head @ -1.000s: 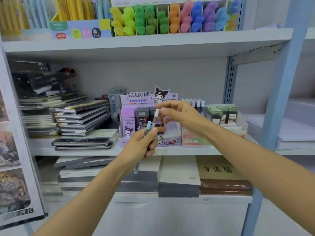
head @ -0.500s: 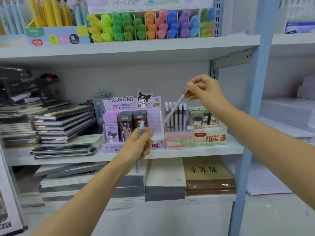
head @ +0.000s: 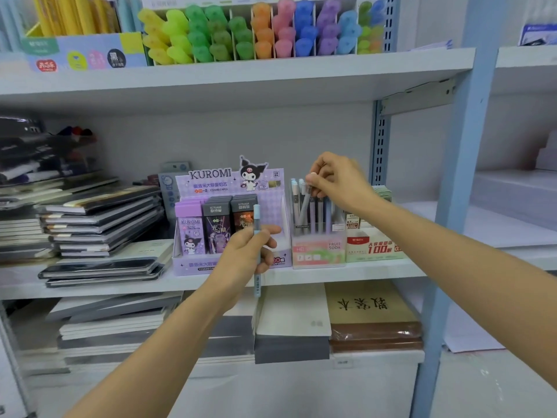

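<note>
Two pencils are being handled in the head view: I am watching the left hand (head: pixel 247 254) gripping a blue pencil (head: pixel 256 220) upright, on the near side of the Kuromi display (head: pixel 211 176). The right hand (head: pixel 340 182) is pinching the top of a grey pencil (head: pixel 303 206) leaning in the clear pencil box (head: pixel 318 251) to the right. Both are looking light, stiff and thin, so I am judging mid-barrel the safest hold. The white shelf (head: pixel 346 274) is carrying the boxes in a stationery shop.

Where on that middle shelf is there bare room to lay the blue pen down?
Two bare patches: the narrow front lip of the middle shelf before the Kuromi box and clear pen box, and the far-left front corner beside the notebook stacks. Elsewhere it is crowded: stacks and boxes stand side by side.
</note>
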A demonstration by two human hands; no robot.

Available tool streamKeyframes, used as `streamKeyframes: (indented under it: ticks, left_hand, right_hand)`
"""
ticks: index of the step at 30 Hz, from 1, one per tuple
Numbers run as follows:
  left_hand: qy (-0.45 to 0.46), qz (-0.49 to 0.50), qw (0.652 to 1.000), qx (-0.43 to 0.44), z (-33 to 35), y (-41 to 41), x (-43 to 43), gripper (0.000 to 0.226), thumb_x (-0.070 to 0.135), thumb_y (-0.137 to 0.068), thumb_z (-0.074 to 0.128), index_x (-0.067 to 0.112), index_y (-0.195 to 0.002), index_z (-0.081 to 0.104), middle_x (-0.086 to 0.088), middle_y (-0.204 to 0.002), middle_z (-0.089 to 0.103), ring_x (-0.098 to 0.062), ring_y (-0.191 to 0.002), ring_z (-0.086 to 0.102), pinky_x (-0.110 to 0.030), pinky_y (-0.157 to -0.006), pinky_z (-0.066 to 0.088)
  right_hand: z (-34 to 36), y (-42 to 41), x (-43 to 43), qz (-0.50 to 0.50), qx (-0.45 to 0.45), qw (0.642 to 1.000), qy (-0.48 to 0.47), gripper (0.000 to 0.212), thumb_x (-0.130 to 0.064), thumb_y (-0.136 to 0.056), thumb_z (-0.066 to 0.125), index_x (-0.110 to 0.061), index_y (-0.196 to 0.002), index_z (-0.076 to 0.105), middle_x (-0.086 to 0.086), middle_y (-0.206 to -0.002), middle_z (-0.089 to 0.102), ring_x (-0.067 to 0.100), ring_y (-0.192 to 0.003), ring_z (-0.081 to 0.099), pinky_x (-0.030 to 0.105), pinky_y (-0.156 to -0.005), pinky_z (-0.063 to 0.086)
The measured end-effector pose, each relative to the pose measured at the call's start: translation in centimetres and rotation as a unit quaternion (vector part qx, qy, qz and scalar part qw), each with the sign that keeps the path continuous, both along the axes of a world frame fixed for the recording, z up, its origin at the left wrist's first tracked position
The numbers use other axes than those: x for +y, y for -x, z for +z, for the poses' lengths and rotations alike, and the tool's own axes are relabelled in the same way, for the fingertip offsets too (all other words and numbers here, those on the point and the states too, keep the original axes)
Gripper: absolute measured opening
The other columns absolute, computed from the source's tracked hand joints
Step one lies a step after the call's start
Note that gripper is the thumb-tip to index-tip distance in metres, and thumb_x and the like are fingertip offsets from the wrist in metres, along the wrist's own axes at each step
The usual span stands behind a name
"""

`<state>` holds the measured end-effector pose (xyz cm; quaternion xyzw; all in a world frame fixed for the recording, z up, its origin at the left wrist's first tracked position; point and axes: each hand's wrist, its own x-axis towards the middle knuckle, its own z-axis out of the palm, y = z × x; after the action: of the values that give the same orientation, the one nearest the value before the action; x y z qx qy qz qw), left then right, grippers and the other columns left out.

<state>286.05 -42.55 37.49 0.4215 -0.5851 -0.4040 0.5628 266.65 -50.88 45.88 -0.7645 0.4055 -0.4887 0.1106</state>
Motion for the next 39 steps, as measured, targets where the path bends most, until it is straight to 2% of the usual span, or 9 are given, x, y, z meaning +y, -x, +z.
streamKeyframes:
  ticks: [7, 10, 15, 21, 25, 28, 30, 34, 39]
  left_hand:
    - [0.010, -0.040, 0.999, -0.012, 0.0, -0.1, 0.0, 0.024, 0.016, -0.104, 0.039, 0.012, -0.117, 0.060, -0.003, -0.076, 0.064, -0.008, -0.053, 0.049, -0.018, -0.048, 0.036]
    - [0.017, -0.049, 0.999, -0.012, 0.0, -0.2, 0.1, 0.021, 0.018, -0.104, 0.038, 0.015, -0.118, 0.053, -0.004, -0.073, 0.067, -0.008, -0.053, 0.050, -0.018, -0.048, 0.038]
    - [0.018, -0.047, 0.999, -0.004, -0.1, -0.4, 0.0, 0.010, 0.020, -0.104, 0.040, 0.011, -0.104, 0.042, -0.005, -0.074, 0.070, -0.008, -0.052, 0.050, -0.019, -0.048, 0.037]
    - [0.020, -0.044, 0.999, -0.001, 0.1, -0.2, 0.0, 0.013, 0.018, -0.102, 0.044, 0.007, -0.097, 0.045, -0.007, -0.077, 0.070, -0.007, -0.050, 0.051, -0.018, -0.048, 0.039]
    - [0.031, -0.045, 0.998, -0.013, 0.7, 0.5, 0.3, 0.017, 0.019, -0.101, 0.048, 0.003, -0.096, 0.050, -0.003, -0.076, 0.070, -0.009, -0.051, 0.052, -0.019, -0.050, 0.042]
    - [0.042, -0.051, 0.998, -0.020, 1.2, 1.6, 0.6, 0.018, 0.021, -0.100, 0.050, 0.004, -0.094, 0.054, -0.004, -0.077, 0.070, -0.012, -0.056, 0.054, -0.022, -0.054, 0.047]
    - [0.050, -0.059, 0.997, -0.025, 1.4, 2.3, 0.8, 0.019, 0.021, -0.099, 0.051, 0.004, -0.095, 0.058, -0.003, -0.077, 0.070, -0.012, -0.059, 0.057, -0.022, -0.056, 0.049]
    - [0.068, -0.019, 0.997, -0.016, 1.3, 2.8, 1.1, 0.011, 0.015, -0.094, 0.060, 0.006, -0.098, 0.065, -0.003, -0.078, 0.072, -0.013, -0.067, 0.064, -0.022, -0.062, 0.053]
    - [0.087, -0.001, 0.996, 0.012, 1.3, 3.3, 1.5, 0.011, 0.013, -0.093, 0.060, 0.006, -0.093, 0.068, -0.006, -0.077, 0.073, -0.012, -0.065, 0.065, -0.023, -0.065, 0.056]
  right_hand:
    - [0.1, -0.9, -0.3, 0.025, 0.007, 1.000, -0.007, 0.015, -0.012, -0.088, 0.069, -0.007, -0.098, 0.059, 0.009, -0.072, 0.071, 0.024, -0.065, 0.070, 0.036, -0.068, 0.061]
    - [0.1, -1.6, -0.8, -0.011, 0.022, 0.999, 0.035, 0.012, -0.018, -0.084, 0.074, -0.012, -0.087, 0.064, 0.002, -0.072, 0.069, 0.019, -0.067, 0.067, 0.039, -0.071, 0.059]
    - [-0.4, -2.0, -1.6, -0.060, 0.043, 0.996, 0.045, 0.014, -0.025, -0.078, 0.080, -0.015, -0.077, 0.071, -0.003, -0.074, 0.069, 0.010, -0.067, 0.061, 0.039, -0.074, 0.056]
    - [-0.5, -1.9, -1.0, -0.063, 0.057, 0.996, 0.029, 0.016, -0.029, -0.080, 0.078, -0.016, -0.090, 0.075, -0.002, -0.083, 0.065, 0.012, -0.075, 0.058, 0.035, -0.077, 0.053]
    - [0.3, -1.2, 1.3, 0.081, -0.011, 0.997, -0.002, 0.023, -0.032, -0.086, 0.071, -0.022, -0.106, 0.071, -0.004, -0.093, 0.069, 0.009, -0.078, 0.061, 0.021, -0.070, 0.050]
    - [0.0, -0.7, 3.3, 0.201, 0.037, 0.976, -0.077, 0.026, -0.030, -0.088, 0.068, -0.022, -0.113, 0.069, -0.004, -0.101, 0.072, 0.015, -0.085, 0.069, 0.021, -0.072, 0.056]
    - [-0.6, -0.2, 3.9, 0.224, 0.029, 0.970, -0.088, 0.020, -0.020, -0.088, 0.068, -0.014, -0.107, 0.072, 0.006, -0.098, 0.073, 0.024, -0.087, 0.070, 0.029, -0.081, 0.058]
    - [-0.3, 1.4, 4.5, 0.199, -0.082, 0.972, -0.098, 0.015, -0.014, -0.087, 0.069, -0.003, -0.097, 0.071, 0.005, -0.079, 0.071, 0.013, -0.070, 0.065, 0.023, -0.070, 0.055]
    - [-0.2, 3.0, 5.2, 0.245, -0.112, 0.955, -0.127, 0.021, -0.011, -0.089, 0.065, -0.001, -0.107, 0.069, 0.014, -0.090, 0.073, 0.019, -0.078, 0.070, 0.021, -0.069, 0.056]
